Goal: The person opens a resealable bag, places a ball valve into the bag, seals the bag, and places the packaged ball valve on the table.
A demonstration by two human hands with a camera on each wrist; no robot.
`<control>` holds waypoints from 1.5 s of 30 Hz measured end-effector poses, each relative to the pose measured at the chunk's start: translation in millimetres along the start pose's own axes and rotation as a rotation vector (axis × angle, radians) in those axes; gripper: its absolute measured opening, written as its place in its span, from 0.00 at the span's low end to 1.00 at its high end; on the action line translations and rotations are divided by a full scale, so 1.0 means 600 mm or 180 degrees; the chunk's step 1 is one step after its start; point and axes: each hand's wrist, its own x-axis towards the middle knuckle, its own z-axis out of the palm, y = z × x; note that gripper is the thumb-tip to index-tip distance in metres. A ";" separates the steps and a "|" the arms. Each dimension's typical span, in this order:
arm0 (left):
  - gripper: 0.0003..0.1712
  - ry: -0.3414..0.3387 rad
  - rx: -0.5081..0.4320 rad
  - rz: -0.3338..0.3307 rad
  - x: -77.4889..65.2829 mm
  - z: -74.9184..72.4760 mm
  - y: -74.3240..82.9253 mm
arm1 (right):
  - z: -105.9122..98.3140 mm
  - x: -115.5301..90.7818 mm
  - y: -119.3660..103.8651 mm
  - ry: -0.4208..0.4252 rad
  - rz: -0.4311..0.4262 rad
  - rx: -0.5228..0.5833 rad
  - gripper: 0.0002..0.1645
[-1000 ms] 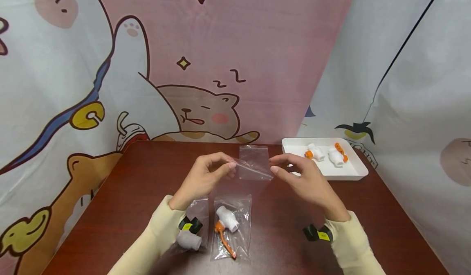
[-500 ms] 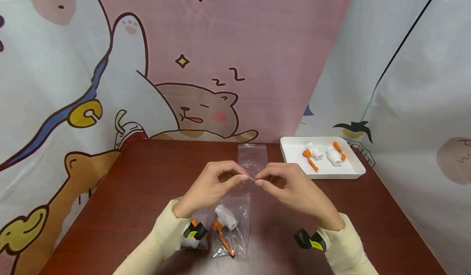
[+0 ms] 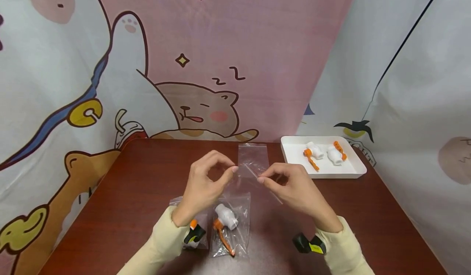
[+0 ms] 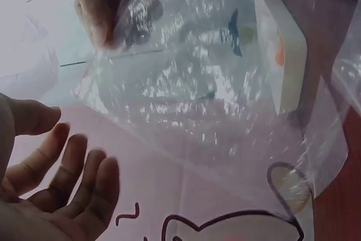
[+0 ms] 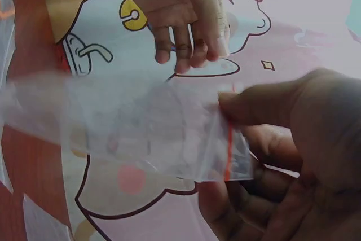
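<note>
Presently, right hand (image 3: pixel 290 181) pinches clear bag (image 4: pixel 192 88) near seal (image 5: pixel 230 142); left hand (image 3: pixel 206 181), loosely curved, empty, should steady opposite end.

2 dark-brown Z marks (image 3: pixel 236 73) can be read on the pink-and-white printed fabric backdrop (image 3: pixel 279 41), above a drowsing brown cartoon animal (image 3: pixel 207 111). Curved black lettering (image 3: pixel 364 151) at right: partly hidden, not fully legible.

Pinched by the right hand (image 3: pixel 299 193), a clear, red-lined zip bag (image 5: pixel 146 125) slants left of the white tray (image 3: pixel 294 148).
</note>
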 end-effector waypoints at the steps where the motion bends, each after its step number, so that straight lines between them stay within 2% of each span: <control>1: 0.03 0.0019 -0.0026 -0.0022 -0.002 0.001 0.002 | 0.001 -0.001 -0.001 0.0056 0.0054 0.0002 0.04; 4: 0.02 -0.0150 -0.0240 -0.0239 -0.011 0.008 0.010 | 0.006 -0.001 -0.005 0.0229 0.0163 0.0060 0.04; 9: 0.08 -0.0478 -0.0721 -0.0892 -0.019 0.029 0.024 | 0.023 0.002 -0.010 0.0438 0.0137 0.0206 0.05; 14: 0.12 -0.0497 -0.1177 -0.1377 -0.022 0.046 0.028 | 0.044 0.003 -0.016 0.0520 0.0184 0.0299 0.08; 17: 0.09 -0.0425 -0.1222 -0.1453 -0.023 0.053 0.028 | 0.056 0.003 -0.018 0.0511 0.0316 0.0396 0.10; 21: 0.09 -0.0349 -0.1108 -0.1470 -0.026 0.056 0.022 | 0.067 0.003 -0.015 0.0420 0.0524 0.0530 0.11; 26: 0.10 -0.0371 -0.1335 -0.1729 -0.027 0.049 0.013 | 0.068 0.005 -0.005 0.0241 0.0716 0.0757 0.12; 29: 0.10 -0.0408 -0.1313 -0.1744 -0.026 0.044 0.008 | 0.067 0.006 0.001 0.0153 0.0753 0.0932 0.12; 33: 0.09 -0.0440 -0.1090 -0.1596 -0.026 0.041 0.006 | 0.067 0.008 0.008 0.0041 0.0781 0.1115 0.11; 36: 0.10 -0.0488 -0.1033 -0.1470 -0.027 0.040 0.008 | 0.068 0.008 0.010 -0.0002 0.0756 0.1112 0.09; 40: 0.09 -0.0565 -0.0947 -0.1259 -0.029 0.038 0.010 | 0.071 0.007 0.010 0.0060 0.0560 0.0918 0.05; 45: 0.08 -0.0631 -0.0579 -0.1076 -0.032 0.035 0.011 | 0.080 0.005 0.010 0.0164 0.0122 0.0499 0.04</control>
